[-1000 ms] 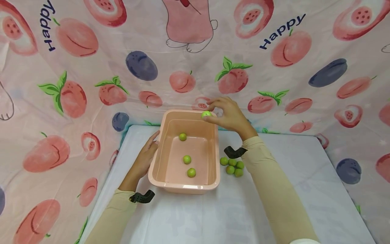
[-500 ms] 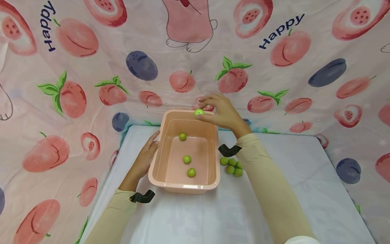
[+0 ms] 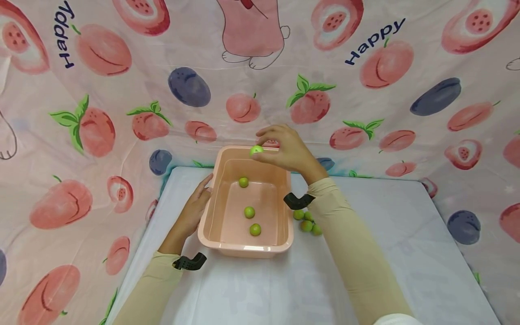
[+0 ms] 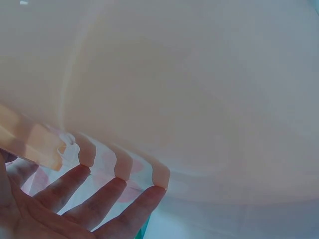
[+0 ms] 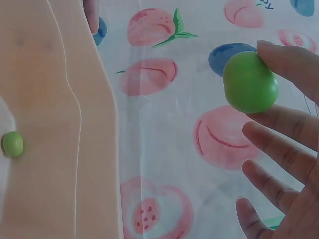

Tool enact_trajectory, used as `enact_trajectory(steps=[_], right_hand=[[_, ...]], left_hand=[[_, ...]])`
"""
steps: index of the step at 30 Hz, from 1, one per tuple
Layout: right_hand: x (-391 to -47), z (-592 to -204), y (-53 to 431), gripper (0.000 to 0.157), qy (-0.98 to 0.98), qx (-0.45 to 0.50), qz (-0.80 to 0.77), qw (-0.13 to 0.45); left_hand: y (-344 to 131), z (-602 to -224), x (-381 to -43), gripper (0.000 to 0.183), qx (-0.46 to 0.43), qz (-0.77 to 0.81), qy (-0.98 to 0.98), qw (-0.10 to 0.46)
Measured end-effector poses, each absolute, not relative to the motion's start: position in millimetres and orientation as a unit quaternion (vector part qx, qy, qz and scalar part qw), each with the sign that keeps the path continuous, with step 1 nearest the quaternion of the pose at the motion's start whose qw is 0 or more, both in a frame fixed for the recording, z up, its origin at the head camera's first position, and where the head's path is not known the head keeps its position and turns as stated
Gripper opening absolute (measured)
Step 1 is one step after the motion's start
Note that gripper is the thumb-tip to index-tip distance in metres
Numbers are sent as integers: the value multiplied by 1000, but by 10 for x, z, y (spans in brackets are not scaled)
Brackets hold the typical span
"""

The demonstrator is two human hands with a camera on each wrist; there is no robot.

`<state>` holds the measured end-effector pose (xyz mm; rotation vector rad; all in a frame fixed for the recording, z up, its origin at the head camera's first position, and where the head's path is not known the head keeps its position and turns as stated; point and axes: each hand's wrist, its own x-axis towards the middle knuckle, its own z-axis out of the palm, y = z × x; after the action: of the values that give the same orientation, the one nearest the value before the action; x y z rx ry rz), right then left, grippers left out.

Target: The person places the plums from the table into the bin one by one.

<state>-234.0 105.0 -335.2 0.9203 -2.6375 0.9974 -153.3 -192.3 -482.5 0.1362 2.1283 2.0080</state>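
Observation:
My right hand (image 3: 284, 146) pinches a green plum (image 5: 250, 82) between thumb and index finger; the other fingers are spread apart. In the head view this hand is over the far rim of a peach-coloured plastic basin (image 3: 205, 230). Inside the basin lie three loose plums: one towards the far end (image 3: 243, 182), one near the middle (image 3: 249, 212) and one closer to me (image 3: 255, 229). My left hand (image 3: 192, 212) stays at the basin's left side. In the left wrist view its fairly straight fingers (image 4: 102, 204) touch the outer wall under the rim.
Several more plums (image 3: 306, 225) sit in a cluster on the white table (image 3: 390, 243), right of the basin and partly behind the right forearm. A fruit-printed cloth (image 3: 260, 81) hangs beyond the table. Each wrist wears a black mount, the right one (image 3: 298, 201) above the basin's right rim.
The right hand has moved left along the far rim, carrying the plum. Its sleeve now covers part of the plum cluster. The left hand, basin and plums inside look unmoved.

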Motion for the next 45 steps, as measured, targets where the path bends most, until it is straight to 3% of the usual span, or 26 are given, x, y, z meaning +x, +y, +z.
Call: enact_trajectory(steps=[45], right_hand=[[-2404,-3356,990,33,-881,330,329,86]], left_hand=[[-1882,-4845,-1576,56,37,676,730,95]])
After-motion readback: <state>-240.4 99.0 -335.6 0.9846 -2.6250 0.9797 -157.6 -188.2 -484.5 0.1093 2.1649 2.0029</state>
